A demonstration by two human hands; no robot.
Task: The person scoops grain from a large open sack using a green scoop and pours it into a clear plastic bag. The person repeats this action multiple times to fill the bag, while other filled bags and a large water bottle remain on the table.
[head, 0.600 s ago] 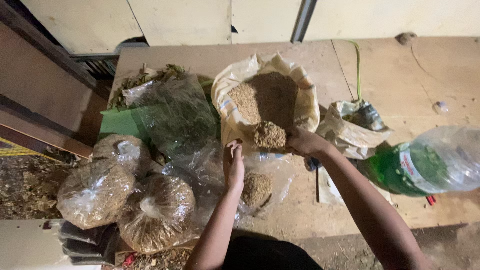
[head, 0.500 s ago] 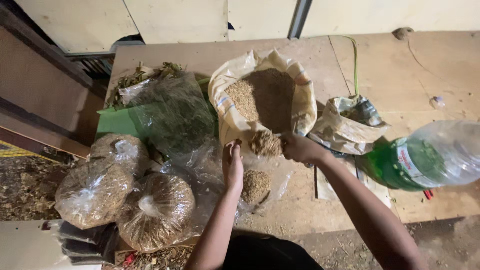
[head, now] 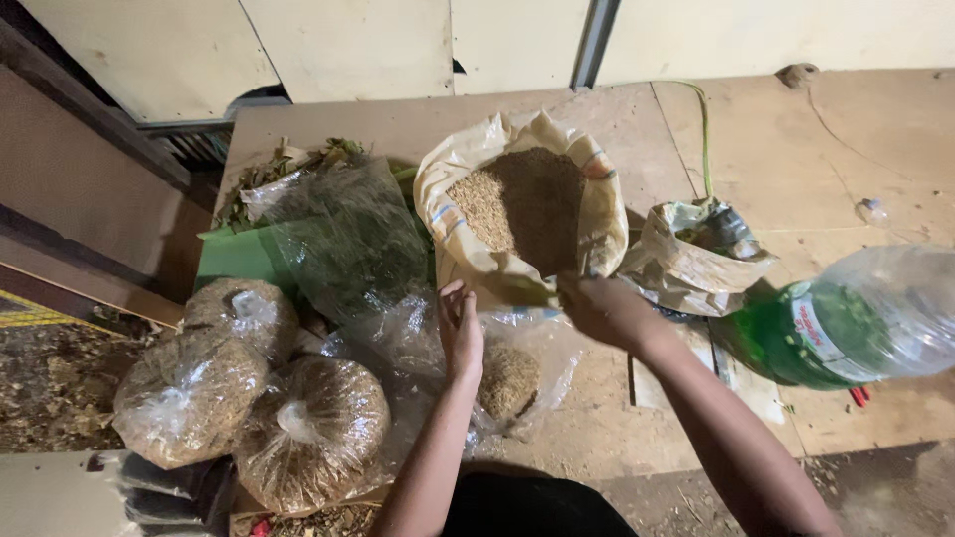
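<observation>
Left fingers: the left hand (head: 460, 328) pinches the rim of a clear bag (head: 517, 363), holding its mouth up.
Right fingers: the right hand (head: 602, 308) hovers over the bag's mouth, just below the sack (head: 517, 199); fingers curled downward, whether they enclose anything cannot be told.
Clear bag: thin, crinkled plastic lying on the surface (head: 756, 149) between the hands, a small heap of tan grain (head: 507, 378) at its bottom.
Sack: woven, pale, rim rolled down, open and filled with the same fine brown grain.
Tied bags (head: 249, 398): three round, knotted clear bags packed with grain, at the left edge.
Leaf bag (head: 338, 234): clear plastic over green leaves, beside the sack.
Small sack (head: 696, 259): crumpled, right of the big one.
Bottle (head: 856, 318): clear plastic, green liquid inside, lying at the right.
Surface: bare, scuffed plywood.
</observation>
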